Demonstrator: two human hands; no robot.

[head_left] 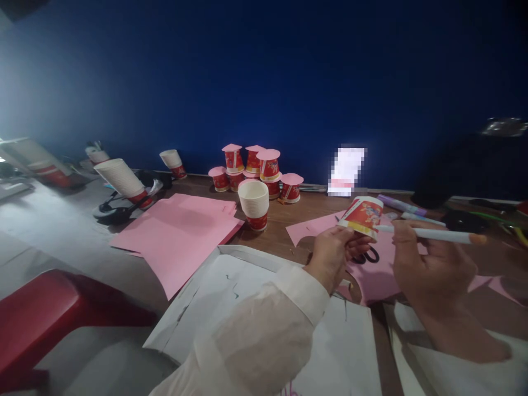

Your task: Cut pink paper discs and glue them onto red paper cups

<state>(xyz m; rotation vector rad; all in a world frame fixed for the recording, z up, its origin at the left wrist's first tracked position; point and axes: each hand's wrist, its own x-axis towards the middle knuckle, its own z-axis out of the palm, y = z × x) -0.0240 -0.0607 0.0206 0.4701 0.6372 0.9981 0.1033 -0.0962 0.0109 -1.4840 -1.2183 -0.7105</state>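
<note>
A red printed paper cup (363, 215) with a yellow band is tilted, mouth down, in my left hand (336, 253), whose fingers are closed at its lower edge. My right hand (433, 264) grips a white marker pen (445, 235). The pen's tip is at the cup's right side; whether it touches cannot be made out. Below the cup, black scissor handles (367, 255) show over cut pink paper (375, 275).
Several red cups topped with pink paper discs (268, 155) are piled by the blue wall. Near them stands a stack of white-lined cups (253, 204). Pink sheets (185, 225) and a white board (256, 275) lie leftward. A blurred bright screen (347, 170) leans behind. A red stool (45, 313) is lower left.
</note>
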